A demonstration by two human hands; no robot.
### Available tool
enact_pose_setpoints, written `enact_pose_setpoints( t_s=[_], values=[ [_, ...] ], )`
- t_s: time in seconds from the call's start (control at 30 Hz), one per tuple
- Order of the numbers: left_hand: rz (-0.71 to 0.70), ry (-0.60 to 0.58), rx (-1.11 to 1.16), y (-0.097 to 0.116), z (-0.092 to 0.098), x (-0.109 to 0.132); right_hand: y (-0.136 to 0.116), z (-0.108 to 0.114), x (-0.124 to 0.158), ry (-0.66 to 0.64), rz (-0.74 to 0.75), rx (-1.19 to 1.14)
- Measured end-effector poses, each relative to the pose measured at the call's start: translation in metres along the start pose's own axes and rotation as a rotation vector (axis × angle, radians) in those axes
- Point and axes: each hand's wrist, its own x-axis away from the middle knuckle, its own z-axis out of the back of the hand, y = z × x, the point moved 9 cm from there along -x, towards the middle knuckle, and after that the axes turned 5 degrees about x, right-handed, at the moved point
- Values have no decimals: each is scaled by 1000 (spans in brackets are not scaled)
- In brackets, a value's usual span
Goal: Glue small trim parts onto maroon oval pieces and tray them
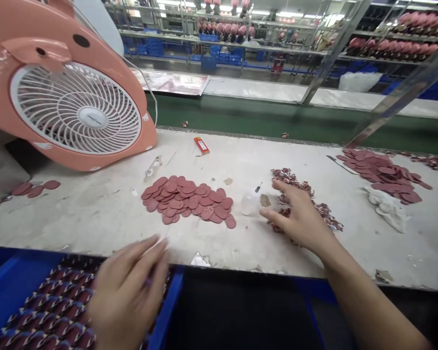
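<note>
Hovering open, the right hand (299, 214) nears maroon scraps (291, 178); the left hand's (126, 291) grip is blurred; a heap of maroon discs (186, 199) remains.

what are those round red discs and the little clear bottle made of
The round discs look like thin cut sheet, perhaps rubber or synthetic leather: dull matte faces, no shine, clean edges; the look cannot settle which. The small bottle looks like translucent plastic: milky, see-through walls with a soft sheen, though glass is not ruled out.
</note>
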Motion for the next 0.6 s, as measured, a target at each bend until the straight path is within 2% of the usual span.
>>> enact_pose_setpoints(
  t_s=[0.03,0.1,0.17,0.23,0.3,0.37,0.5,0.6],
  values=[
    [-64,-35,-57,18,-12,-9,-9,-8,-2,-38,27,-36],
    [-90,-177,-169,35,-48,-26,-26,-20,-6,-93,67,-119],
    [-96,-253,-203,39,-75,-40,-37,-26,-6,-126,69,-209],
    [-120,-257,-202,40,-87,-48,-39,-27,-2,-133,32,-314],
    [-159,-223,-195,42,-84,-47,-36,-24,9,-122,-36,-462],
    [-237,-176,-136,50,-70,-38,-34,-26,27,-149,-125,-657],
    [-477,-149,136,83,-41,-6,-51,-56,70,-430,-302,-1063],
    [-547,-162,228,98,-33,14,-66,-74,94,-583,-409,-1294]
  ],
)
